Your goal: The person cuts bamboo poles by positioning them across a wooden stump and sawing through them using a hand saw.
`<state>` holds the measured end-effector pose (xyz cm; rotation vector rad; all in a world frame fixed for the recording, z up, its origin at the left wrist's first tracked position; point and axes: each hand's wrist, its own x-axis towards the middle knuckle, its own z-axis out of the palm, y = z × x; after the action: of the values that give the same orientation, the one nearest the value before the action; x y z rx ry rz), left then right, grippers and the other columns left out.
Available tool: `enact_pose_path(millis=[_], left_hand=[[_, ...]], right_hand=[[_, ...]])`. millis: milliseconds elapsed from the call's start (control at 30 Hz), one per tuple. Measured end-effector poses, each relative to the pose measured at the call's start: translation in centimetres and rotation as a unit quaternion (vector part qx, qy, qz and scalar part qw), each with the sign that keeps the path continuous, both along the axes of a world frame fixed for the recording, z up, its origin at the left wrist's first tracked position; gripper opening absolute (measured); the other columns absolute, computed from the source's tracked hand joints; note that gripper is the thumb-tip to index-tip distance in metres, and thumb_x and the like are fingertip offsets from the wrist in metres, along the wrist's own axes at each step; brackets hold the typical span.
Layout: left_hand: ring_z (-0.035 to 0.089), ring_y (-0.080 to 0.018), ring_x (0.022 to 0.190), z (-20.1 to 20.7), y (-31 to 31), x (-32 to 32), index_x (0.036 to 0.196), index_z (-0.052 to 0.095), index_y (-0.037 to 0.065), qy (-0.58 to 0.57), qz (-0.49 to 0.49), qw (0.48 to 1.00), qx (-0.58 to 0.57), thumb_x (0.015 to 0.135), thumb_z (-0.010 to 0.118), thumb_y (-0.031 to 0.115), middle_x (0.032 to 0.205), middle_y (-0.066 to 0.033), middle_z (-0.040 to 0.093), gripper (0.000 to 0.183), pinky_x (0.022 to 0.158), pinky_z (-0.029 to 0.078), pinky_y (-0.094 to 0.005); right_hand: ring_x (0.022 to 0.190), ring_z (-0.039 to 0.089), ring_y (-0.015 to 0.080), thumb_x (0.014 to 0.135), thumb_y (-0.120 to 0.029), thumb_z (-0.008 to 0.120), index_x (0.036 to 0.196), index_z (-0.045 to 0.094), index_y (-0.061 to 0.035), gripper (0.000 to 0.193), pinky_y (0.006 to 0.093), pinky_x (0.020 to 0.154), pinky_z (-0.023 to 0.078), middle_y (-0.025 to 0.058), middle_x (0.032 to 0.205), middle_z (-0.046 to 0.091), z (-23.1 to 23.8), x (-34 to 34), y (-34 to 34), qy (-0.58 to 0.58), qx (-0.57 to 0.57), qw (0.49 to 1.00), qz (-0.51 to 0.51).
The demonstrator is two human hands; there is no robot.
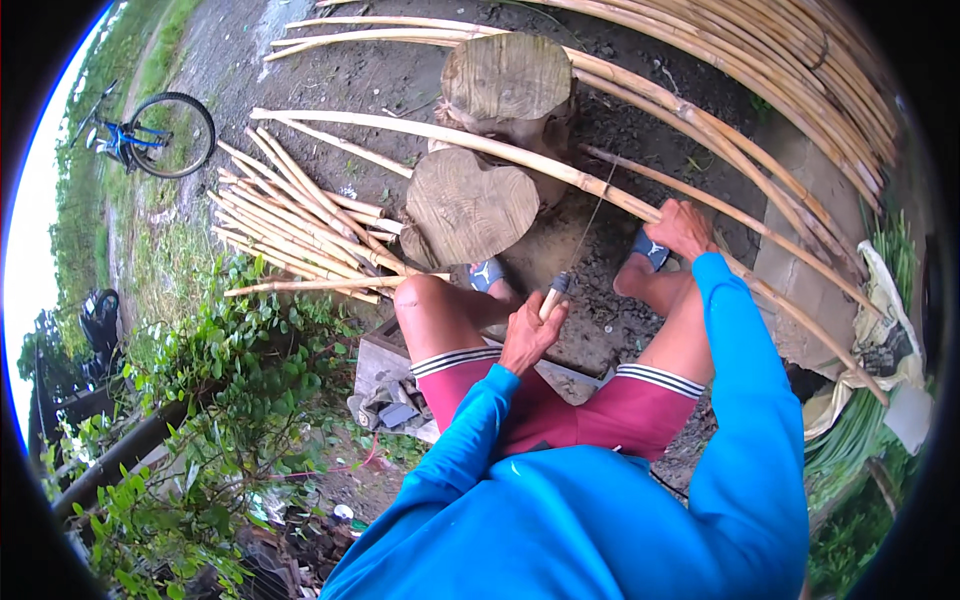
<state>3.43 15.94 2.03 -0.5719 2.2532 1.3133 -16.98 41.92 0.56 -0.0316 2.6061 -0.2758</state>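
Note:
My left hand (530, 333) is closed around the wooden handle of a long, thin blade (588, 232), seen nearly edge-on; I cannot tell if it is a saw or a knife. Its far end meets a bamboo pole (480, 142). Higher up on the right, my right hand (682, 230) grips that same pole, just right of where the blade meets it. The pole slants from the far left down to the near right. It passes over a heart-shaped wood stump (470, 205), in front of a taller round stump (508, 75).
Cut bamboo pieces (290, 215) lie piled left of the stumps. Long bamboo poles (760, 55) are stacked at the far right. A blue bicycle (150, 135) lies at the far left. Leafy plants (220, 370) grow close on my left; a pale sack (880, 340) is at right.

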Motion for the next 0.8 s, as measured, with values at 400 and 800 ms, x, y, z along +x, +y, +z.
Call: enact_pose_path(millis=[400, 800], left_hand=[[0.057, -0.0271, 0.062, -5.9, 1.2, 1.6, 0.098, 0.058, 0.006, 0.182, 0.026, 0.983, -0.022, 0.096, 0.072, 0.026, 0.076, -0.0190, 0.061, 0.025, 0.060, 0.050, -0.0426], [0.062, -0.0185, 0.069, -5.5, 0.6, 1.5, 0.121, 0.061, 0.004, 0.009, 0.066, 0.997, 0.049, 0.101, 0.063, 0.039, 0.083, -0.0109, 0.067, 0.040, 0.062, 0.050, -0.0362]], right_hand=[[0.095, 0.074, 0.0440, 0.075, -0.040, 0.072, 0.100, 0.077, 0.0023, 0.049, 0.0525, 0.084, 0.060, 0.0273, 0.100, 0.075, -8.8, -0.4, 1.6, -0.061, -0.081, 0.995, 0.024], [0.109, 0.071, 0.0438, 0.078, -0.034, 0.066, 0.112, 0.078, -0.0050, 0.046, 0.0501, 0.097, 0.057, 0.0265, 0.113, 0.074, -6.5, -0.6, -0.4, -0.093, -0.104, 0.990, -0.010]])
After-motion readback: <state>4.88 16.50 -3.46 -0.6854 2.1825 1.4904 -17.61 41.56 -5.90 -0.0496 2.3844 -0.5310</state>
